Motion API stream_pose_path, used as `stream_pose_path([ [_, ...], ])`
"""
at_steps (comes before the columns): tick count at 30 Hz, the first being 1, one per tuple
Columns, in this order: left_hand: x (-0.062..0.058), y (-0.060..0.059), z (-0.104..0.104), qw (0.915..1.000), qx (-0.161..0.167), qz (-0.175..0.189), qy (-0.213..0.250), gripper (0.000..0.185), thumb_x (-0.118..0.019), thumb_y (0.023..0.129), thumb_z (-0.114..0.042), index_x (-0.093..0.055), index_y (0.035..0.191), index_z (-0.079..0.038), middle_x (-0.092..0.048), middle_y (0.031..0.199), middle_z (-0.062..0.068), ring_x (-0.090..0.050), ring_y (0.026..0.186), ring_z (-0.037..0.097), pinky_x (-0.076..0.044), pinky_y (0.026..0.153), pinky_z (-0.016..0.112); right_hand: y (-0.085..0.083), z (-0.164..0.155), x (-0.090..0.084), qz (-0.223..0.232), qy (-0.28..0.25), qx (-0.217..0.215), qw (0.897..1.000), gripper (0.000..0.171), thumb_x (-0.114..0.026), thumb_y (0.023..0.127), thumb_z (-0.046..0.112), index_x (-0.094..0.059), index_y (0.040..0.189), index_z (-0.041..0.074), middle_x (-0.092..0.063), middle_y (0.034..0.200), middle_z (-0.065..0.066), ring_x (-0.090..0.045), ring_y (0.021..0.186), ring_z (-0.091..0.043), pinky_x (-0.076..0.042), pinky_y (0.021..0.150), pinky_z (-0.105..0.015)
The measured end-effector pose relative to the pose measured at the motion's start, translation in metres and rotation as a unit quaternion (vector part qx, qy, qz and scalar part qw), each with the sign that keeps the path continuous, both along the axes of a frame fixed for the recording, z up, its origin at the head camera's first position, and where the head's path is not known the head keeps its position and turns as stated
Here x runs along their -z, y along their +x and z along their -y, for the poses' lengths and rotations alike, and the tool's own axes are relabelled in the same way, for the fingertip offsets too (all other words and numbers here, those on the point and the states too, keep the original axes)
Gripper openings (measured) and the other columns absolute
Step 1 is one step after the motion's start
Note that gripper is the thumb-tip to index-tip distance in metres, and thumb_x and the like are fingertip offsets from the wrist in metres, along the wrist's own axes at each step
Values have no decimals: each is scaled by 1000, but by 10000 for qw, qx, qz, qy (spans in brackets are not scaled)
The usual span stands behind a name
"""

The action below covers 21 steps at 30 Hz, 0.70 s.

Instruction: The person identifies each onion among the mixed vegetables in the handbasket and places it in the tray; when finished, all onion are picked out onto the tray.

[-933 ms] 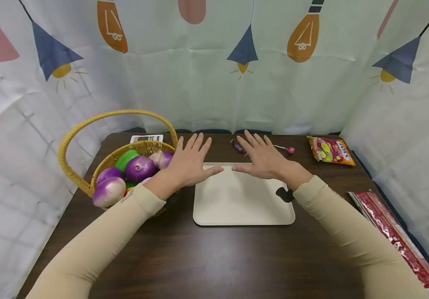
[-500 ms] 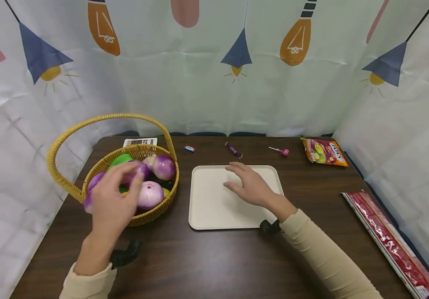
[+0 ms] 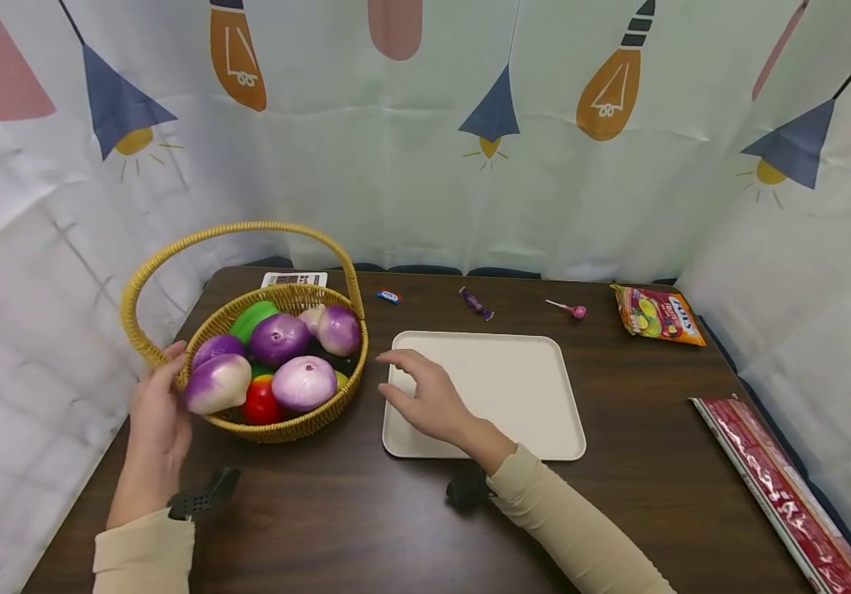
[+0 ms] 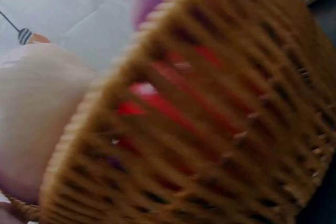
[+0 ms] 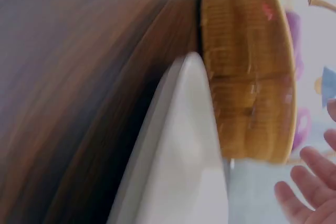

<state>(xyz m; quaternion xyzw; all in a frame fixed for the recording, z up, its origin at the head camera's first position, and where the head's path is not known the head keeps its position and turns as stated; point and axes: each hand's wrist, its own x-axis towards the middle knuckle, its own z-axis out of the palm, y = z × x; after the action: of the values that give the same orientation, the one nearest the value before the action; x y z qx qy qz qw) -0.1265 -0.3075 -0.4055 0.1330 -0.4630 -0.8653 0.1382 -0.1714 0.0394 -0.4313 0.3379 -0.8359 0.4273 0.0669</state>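
Toward the left of the dark table point(image 3: 322, 511) stood the wicker basket point(image 3: 341, 404), upright, its tall handle point(image 3: 247, 226) arched over purple-and-white vegetables point(image 3: 304, 384), a red piece point(image 3: 260, 402) and a green piece point(image 3: 253, 320). At its left side lay my left hand point(image 3: 161, 419), fingertips beside the rim near the handle's foot; whether they gripped, I could not tell. My right hand point(image 3: 429, 400) held nothing: it hung over the left part of the cream tray point(image 3: 522, 396), thumb and fingers well parted and pointing toward the basket. I judged the step in hand to be getting a hold on the basket; the next move seemed to call for my right palm to cross to the basket's near side, and for level handling, lest the round contents roll. Along the table's far side lay a blue sweet point(image 3: 389, 296), a purple-wrapped sweet point(image 3: 476, 304) and a lollipop point(image 3: 578, 312); farther right came a bright snack bag point(image 3: 659, 315) and, nearer me, a long red packet point(image 3: 789, 495). The head view showed the basket's contents from above; the blurred left wrist view added red glimpsed through gaps in the weave, and the right wrist view gave, broadside, the wall facing the tray, with my spread fingers apart from it.
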Motion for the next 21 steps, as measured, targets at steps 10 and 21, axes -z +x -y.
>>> stream_pose_path([
  [10, 18, -7, -16, 9886, -1291, 656, -417, 25, -57, 98, -20, -50, 120, -11, -49, 113, -3, -43, 105, 5, -29, 96, 17, 16, 58, 2, -619, -104, -96, 9980, 63, -74, 83, 41, -52, 134, 9, -53, 134, -1, -45, 128, -11, -33, 110, -36],
  [21, 49, -8, -28, 9555, -2302, -156, -1840, 11, -65, 93, -19, -67, 103, -14, -59, 99, -5, -51, 94, 8, -36, 82, 15, 7, 82, 5, -1433, 372, 555, 9874, 65, -74, 78, 49, -55, 128, 11, -60, 126, 0, -53, 120, -11, -29, 113, -43],
])
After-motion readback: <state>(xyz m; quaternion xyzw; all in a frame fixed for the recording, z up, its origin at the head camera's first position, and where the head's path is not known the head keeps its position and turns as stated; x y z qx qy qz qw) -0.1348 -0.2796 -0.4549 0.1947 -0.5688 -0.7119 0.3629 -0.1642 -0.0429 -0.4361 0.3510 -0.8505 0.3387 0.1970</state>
